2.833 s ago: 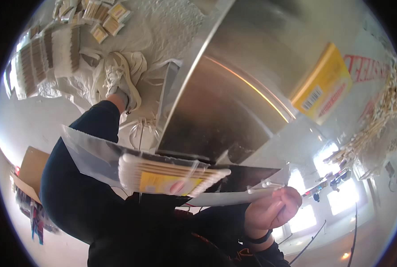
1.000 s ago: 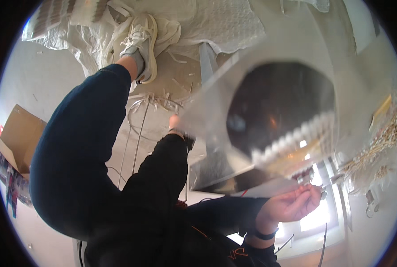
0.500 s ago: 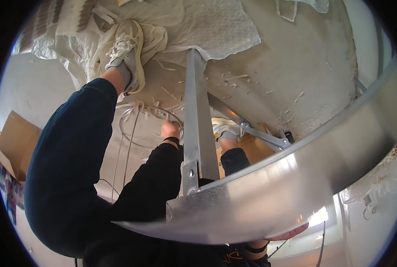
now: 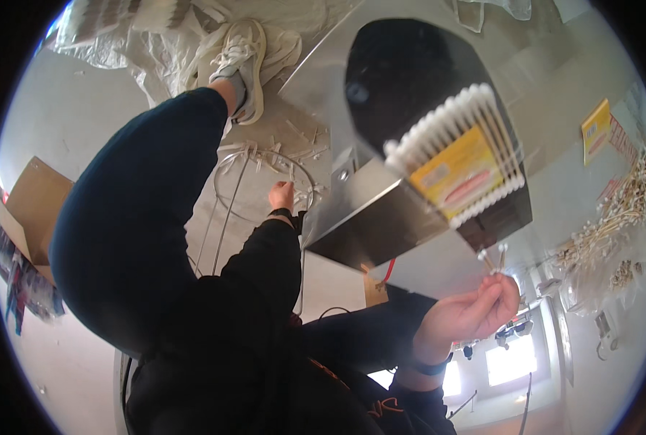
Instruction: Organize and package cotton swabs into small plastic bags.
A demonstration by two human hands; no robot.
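My right hand is closed in a pinch on a few cotton swabs, their white tips standing above the fingers. Just above it, close to the camera, is a fan-shaped pack of cotton swabs with a yellow label. The pack lies over a dark rounded shape beside a shiny metal housing. Lower down, my left hand is closed next to a wire ring stand. A thin pale strip shows at its fingertips, too small to name.
Loose cotton swabs lie heaped at the right, with a yellow card above them. An opened cardboard box stands at the left. Plastic sheeting spreads on the floor by my shoe; pale scraps are scattered near the ring.
The broad curved metal edge and leg in front have left the view; the swab pack and metal housing now show there. My right hand, mostly hidden before, is visible holding swabs.
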